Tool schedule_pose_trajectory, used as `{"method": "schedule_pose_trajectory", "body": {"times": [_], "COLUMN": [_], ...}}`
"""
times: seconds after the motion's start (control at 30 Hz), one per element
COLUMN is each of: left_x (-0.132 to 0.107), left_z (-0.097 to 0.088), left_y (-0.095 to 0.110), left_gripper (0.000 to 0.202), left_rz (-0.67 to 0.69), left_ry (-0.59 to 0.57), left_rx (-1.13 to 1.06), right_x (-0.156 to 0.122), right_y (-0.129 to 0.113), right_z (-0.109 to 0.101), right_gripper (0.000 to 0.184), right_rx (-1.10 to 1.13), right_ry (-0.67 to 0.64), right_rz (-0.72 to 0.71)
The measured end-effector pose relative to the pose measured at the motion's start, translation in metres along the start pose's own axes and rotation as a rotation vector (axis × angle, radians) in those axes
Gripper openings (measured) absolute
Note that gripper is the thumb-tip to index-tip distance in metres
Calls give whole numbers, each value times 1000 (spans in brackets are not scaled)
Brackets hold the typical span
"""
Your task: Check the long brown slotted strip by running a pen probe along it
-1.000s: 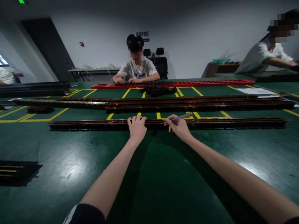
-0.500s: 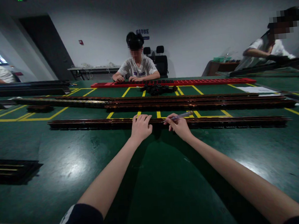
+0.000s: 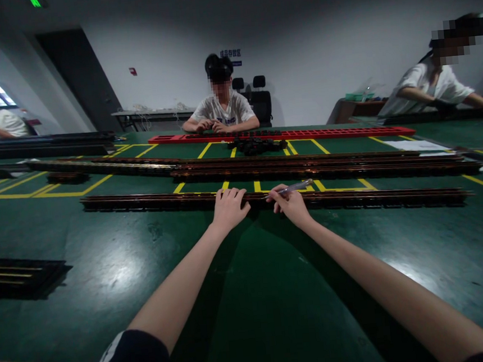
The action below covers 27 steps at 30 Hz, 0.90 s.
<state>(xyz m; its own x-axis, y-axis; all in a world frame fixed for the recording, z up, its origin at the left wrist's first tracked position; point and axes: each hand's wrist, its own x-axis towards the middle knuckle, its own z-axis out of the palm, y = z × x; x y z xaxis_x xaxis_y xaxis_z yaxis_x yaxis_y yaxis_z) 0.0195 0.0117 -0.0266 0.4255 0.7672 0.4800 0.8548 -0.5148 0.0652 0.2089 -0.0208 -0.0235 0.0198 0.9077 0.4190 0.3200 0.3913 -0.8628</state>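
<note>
A long dark rail (image 3: 142,202) with copper strips lies across the green table (image 3: 243,293) in front of me. My left hand (image 3: 228,208) rests on it, fingers laid flat over its top. Just to the right, my right hand (image 3: 291,203) is closed round a clear pen (image 3: 296,187), whose tip points left toward the rail. The two hands sit close together, a short gap between them.
Several more dark rails (image 3: 316,169) lie parallel farther back, then a long red tray (image 3: 330,133) with a heap of small black parts (image 3: 255,144). A person sits opposite; others work at the far left and right. A black tray (image 3: 13,277) sits at my left.
My left hand has slid to the right along the rail, closer to my right hand. The person at the far right has lowered the long rail they were lifting.
</note>
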Motion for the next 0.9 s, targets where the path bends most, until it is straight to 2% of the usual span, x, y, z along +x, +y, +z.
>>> {"method": "schedule_pose_trajectory", "body": {"times": [0.23,0.9], "left_x": [-1,0], "left_z": [1,1], "left_y": [0,0], "left_gripper": [35,37], "left_rz": [4,-1], "left_ry": [26,13], "left_rx": [6,-7], "right_x": [3,-1], "right_y": [7,-1], "right_z": [1,-2], "right_gripper": [37,34], "right_rx": [97,49], "right_ry": [12,-19], "right_rz": [66,2]}}
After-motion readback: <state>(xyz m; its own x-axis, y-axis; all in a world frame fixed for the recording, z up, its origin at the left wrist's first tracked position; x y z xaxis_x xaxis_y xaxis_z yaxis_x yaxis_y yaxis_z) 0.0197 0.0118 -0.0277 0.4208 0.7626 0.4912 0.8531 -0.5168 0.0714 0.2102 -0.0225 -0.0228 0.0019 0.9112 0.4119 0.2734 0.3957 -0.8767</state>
